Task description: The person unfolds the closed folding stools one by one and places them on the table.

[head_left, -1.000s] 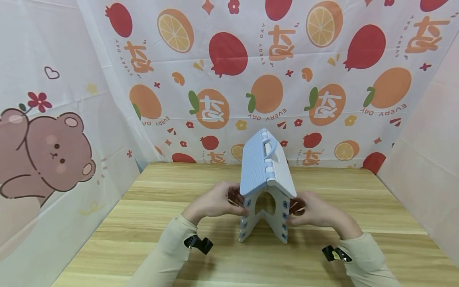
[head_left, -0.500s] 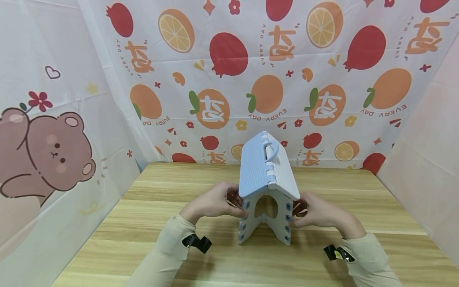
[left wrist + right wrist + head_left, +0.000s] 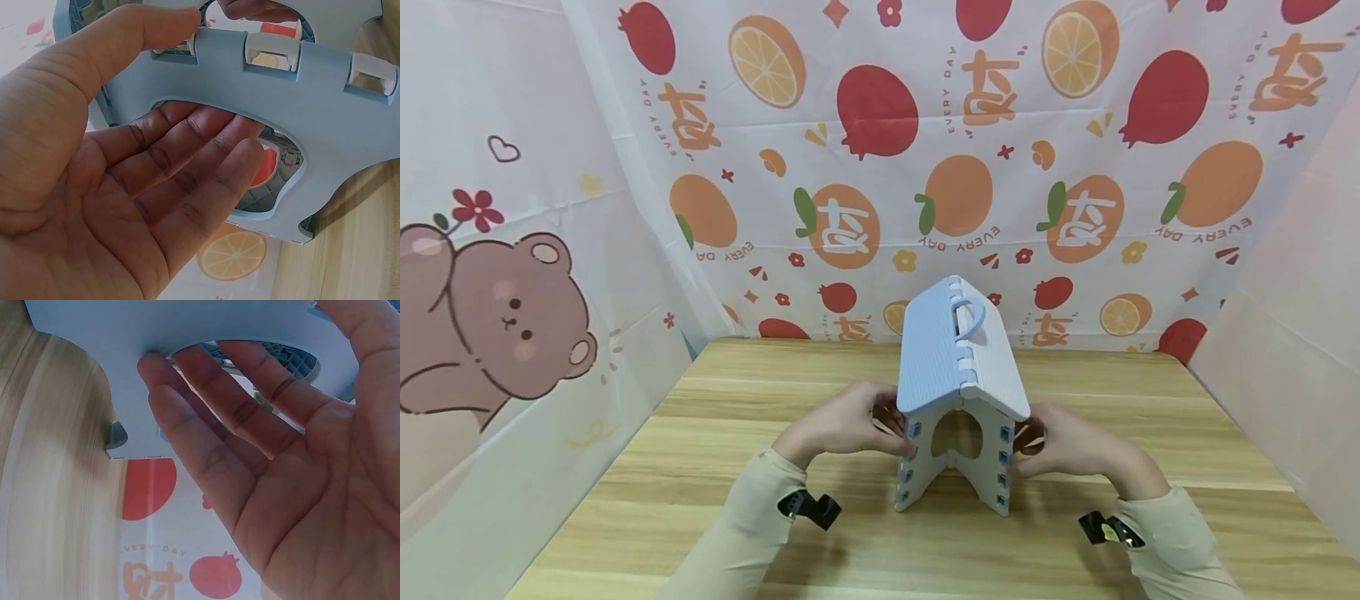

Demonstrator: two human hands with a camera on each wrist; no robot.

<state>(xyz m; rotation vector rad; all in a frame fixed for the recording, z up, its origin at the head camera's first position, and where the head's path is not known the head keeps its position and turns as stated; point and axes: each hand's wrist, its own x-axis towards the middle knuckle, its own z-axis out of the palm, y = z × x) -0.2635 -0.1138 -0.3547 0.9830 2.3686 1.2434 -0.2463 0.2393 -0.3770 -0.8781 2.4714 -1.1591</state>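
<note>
A plastic toy house [image 3: 925, 346] stands upright on the table, with one pale blue and one white roof slope. A curved handle [image 3: 979, 321] sticks up from its ridge. My left hand [image 3: 856, 419] grips the left wall; in the left wrist view, its thumb lies on the notched edge of the pale blue panel [image 3: 325, 119] and its fingers reach into the window opening. On the opposite side my right hand [image 3: 1070, 442] holds the right wall. Its fingers enter the opening of that panel [image 3: 134, 362] in the right wrist view. The front between the walls is open.
The wooden table [image 3: 715, 467] extends around the house. Behind it hangs a fruit-print cloth [image 3: 880, 225], and a cloth with a bear print [image 3: 520, 317] hangs at the left. Each wrist wears a black strap [image 3: 808, 507].
Both walls have spread slightly apart, the right one more, with the hands moving outward alongside. The roof has opened wider and its ridge sits a little lower.
</note>
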